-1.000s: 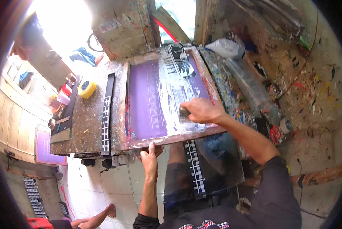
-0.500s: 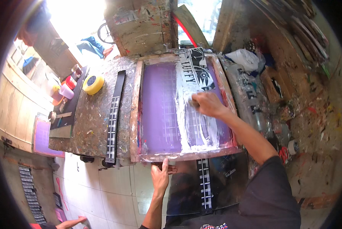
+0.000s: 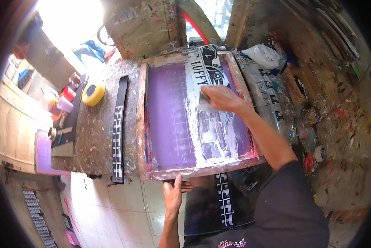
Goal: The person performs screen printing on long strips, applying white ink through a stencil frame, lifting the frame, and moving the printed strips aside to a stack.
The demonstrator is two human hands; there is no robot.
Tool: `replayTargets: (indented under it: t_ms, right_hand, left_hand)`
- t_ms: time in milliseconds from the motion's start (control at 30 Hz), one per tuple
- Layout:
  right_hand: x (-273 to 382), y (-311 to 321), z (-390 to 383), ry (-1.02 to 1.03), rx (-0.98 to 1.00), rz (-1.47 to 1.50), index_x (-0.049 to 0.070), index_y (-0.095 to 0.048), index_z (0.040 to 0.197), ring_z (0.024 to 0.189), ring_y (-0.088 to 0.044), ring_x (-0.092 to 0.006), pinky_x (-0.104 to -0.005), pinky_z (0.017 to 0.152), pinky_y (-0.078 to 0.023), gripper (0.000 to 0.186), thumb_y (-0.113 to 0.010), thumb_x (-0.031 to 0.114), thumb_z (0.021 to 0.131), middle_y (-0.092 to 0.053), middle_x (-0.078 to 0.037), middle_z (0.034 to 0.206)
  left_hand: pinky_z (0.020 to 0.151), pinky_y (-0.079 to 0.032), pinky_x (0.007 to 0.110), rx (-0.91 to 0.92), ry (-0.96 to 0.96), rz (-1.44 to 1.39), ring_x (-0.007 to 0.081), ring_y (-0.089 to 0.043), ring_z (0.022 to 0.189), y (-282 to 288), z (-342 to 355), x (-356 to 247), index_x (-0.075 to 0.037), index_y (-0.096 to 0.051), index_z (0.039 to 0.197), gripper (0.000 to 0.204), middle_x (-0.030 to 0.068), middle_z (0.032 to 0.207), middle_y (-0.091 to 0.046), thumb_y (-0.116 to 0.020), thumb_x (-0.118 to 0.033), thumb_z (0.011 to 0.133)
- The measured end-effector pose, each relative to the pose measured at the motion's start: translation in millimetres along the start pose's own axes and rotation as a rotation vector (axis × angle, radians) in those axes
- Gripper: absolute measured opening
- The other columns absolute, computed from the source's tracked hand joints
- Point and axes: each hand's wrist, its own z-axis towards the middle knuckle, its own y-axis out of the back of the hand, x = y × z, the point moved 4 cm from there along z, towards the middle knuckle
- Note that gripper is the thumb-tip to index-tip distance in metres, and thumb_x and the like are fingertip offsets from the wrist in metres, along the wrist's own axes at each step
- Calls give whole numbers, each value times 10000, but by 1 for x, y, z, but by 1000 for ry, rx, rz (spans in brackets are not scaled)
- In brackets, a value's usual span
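Observation:
A silk-screen frame (image 3: 142, 136) with purple mesh (image 3: 164, 120) lies on the worktable before me. White paint (image 3: 202, 149) is smeared in a broad streak down the right half of the mesh. My right hand (image 3: 222, 99) is closed over the streak, gripping a small squeegee (image 3: 203, 96) that its fingers mostly hide. Just beyond it, a black-and-white printed strip (image 3: 212, 66) covers the far part of the streak. My left hand (image 3: 173, 196) pinches the frame's near rail, thumb upright in front and fingers underneath. Below that rail shows a black strap (image 3: 224, 202) with white line patterns.
Left of the frame lie another patterned black strap (image 3: 118, 132) and a yellow tape roll (image 3: 93, 94). Cups (image 3: 66, 101) stand farther left. A white plastic bag (image 3: 262, 57) and scissors (image 3: 310, 163) are on the right. A person's legs (image 3: 90, 51) show beyond the table.
My right hand has slid away from me along the paint with the squeegee. My left hand keeps its hold on the rail. Another person's hand at lower left has gone from view.

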Motion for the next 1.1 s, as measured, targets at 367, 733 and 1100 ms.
replayTargets:
  t_ms: [367, 733, 1100]
  right_hand:
    - [154, 24, -182, 49, -68, -268, 104, -611, 1139, 896, -637, -239, -477, 952, -361, 337, -720, 228, 845, -607, -55, 935]
    - [183, 202, -64, -29, -679, -459, 63, -610, 841, 781, -636, -326, -492, 720, -485, 364, -708, 412, 884, -618, -133, 798]
    - [147, 305, 41, -151, -537, -279, -37, -701, 974, 907, -688, -436, -495, 848, -519, 666, -606, 615, 879, -712, -253, 937]
  left_hand:
    - [554, -598, 338, -81, -52, -245, 250, -697, 619, -12, -3, 11, 80, -477, 1020, 363, 207, 765, -677, -605, -260, 1027]
    - [787, -592, 361, 248, -720, -262, 221, -707, 884, 14, -20, -147, -12, -549, 1144, 244, 151, 1028, -679, -623, -174, 977]
    - [855, -419, 384, 566, -896, 1043, 267, -637, 978, -93, -17, 8, -141, -698, 1145, 328, 61, 1011, -711, -700, -368, 908]
